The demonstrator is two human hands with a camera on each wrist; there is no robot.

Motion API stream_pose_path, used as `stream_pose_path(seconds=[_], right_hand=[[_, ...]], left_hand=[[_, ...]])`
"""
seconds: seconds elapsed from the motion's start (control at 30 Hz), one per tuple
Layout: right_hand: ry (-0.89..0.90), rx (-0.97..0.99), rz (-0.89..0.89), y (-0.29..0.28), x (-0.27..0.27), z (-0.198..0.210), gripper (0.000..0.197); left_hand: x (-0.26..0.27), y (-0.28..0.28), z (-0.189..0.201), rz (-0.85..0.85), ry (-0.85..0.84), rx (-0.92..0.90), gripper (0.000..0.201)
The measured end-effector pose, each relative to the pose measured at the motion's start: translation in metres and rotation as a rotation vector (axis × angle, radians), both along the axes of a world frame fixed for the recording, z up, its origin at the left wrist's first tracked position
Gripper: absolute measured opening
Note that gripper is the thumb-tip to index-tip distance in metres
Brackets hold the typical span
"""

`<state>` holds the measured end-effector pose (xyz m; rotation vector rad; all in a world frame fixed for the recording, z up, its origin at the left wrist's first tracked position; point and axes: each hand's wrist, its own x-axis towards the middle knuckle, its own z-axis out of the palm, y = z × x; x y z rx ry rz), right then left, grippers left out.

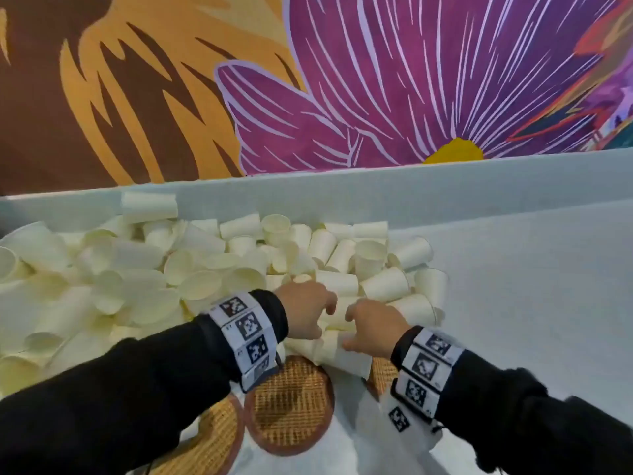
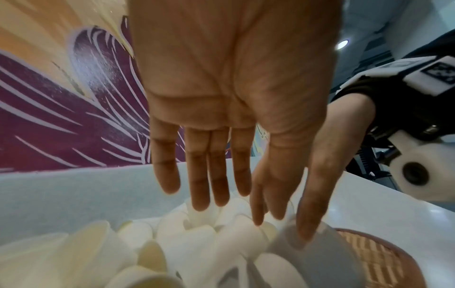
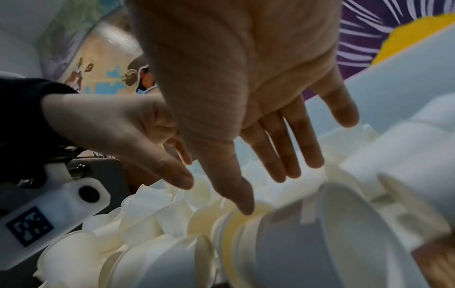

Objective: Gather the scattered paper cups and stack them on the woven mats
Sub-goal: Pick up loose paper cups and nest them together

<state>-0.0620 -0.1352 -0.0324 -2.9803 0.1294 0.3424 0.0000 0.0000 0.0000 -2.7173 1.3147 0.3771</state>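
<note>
We see a big heap of pale cream paper cups [image 1: 212, 269] spread across the left and middle of the white table [image 1: 534, 275], most lying on their sides, some mouth-up, smooth tapered cylinders with rolled rims. Both hands reach into the near edge of the heap, close together. Our left hand [image 1: 303, 311] hovers palm-down with its fingers [image 2: 216, 175] straight and loosely spread over the cups, gripping nothing. Our right hand [image 1: 373, 329] is likewise extended, fingers [image 3: 283, 148] straight, thumb tip touching the rim of a cup lying on its side. Whether that hand presses on other cups we cannot tell.

Nearer us lie round woven mats [image 1: 291, 402], tan wicker with darker brown rims; one sits between our forearms, another shows partly under the left sleeve, a third under the right wrist. A few cups overlap the middle mat's far edge. Behind the table stands a low white wall [image 1: 445, 186], then a mural [image 1: 411, 80] of purple petals and orange shapes.
</note>
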Motion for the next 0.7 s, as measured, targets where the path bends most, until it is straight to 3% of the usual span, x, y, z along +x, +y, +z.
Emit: stream_pose_path(seconds=[0.1,0.23,0.43,0.5,0.63,0.7], right_hand=[[-0.001,0.010,0.027,0.008,0.000,-0.025,0.043],[-0.014,-0.022,0.070,0.006,0.005,-0.056,0.063],[-0.047,0.052,0.071,-0.022,0.008,-0.051,0.073],[-0.083,0.190,0.019,-0.038,0.004,-0.045,0.073],[-0.240,0.693,-0.126,-0.068,-0.003,-0.045,0.066],[-0.241,0.822,-0.188,-0.078,-0.006,-0.054,0.067]], left_hand=[[0.000,-0.010,-0.021,0.023,0.010,0.097,0.048],[0.009,-0.016,-0.045,0.030,-0.011,0.200,0.060],[0.012,-0.018,-0.060,0.099,-0.013,0.163,0.070],[0.014,-0.017,-0.061,0.124,0.012,0.168,0.070],[0.019,-0.017,-0.057,0.183,0.073,0.127,0.076],[0.022,-0.017,-0.051,0.215,0.139,0.077,0.082]])
